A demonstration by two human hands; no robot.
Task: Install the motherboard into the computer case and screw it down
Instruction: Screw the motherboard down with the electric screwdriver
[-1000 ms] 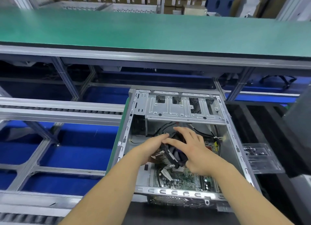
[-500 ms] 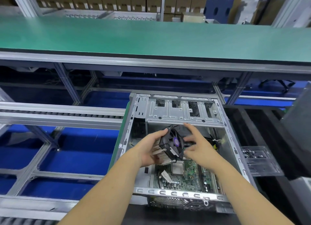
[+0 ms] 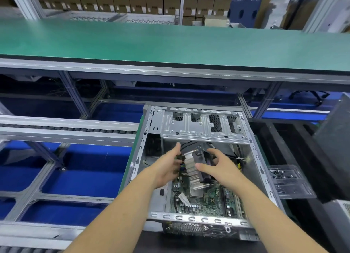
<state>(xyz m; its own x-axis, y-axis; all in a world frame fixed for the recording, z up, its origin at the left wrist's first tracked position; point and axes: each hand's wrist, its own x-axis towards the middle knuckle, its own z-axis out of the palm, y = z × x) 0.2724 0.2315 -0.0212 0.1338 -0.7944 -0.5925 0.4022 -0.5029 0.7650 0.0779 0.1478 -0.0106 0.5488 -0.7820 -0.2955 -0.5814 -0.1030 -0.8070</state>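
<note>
Green circuit board, the motherboard [image 3: 205, 199], already lies flat on the floor of the open computer case [image 3: 197, 127], which rests on its side just near of the long green-topped workbench [image 3: 170, 42].

From the head camera, the one view here, both hands work inside the case around a CPU cooler [image 3: 197, 165], a finned aluminium block with a dark fan, tipped up on edge above the bare metal square of the processor [image 3: 197, 189]. The left hand [image 3: 166, 169] sits on the cooler's left, fingers mostly straight and spread, fingertips at the fins; whether they press or only brush them I cannot tell. The right hand [image 3: 219, 167] comes from the right with its thumb laid on the near fins and its fingers curled loosely over the fan side, so it appears to be grasping the cooler, though motion blur hides the exact contact.

Judging by this, the board is seated and the step in hand is handling the cooler over the socket; no screwdriver or screw at the board is visible. The next move probably calls for steadying the cooler level and keeping the loose black cables [image 3: 189, 144] at the far side clear. A clear plastic tray [image 3: 287, 180] sits right of the case.
</note>
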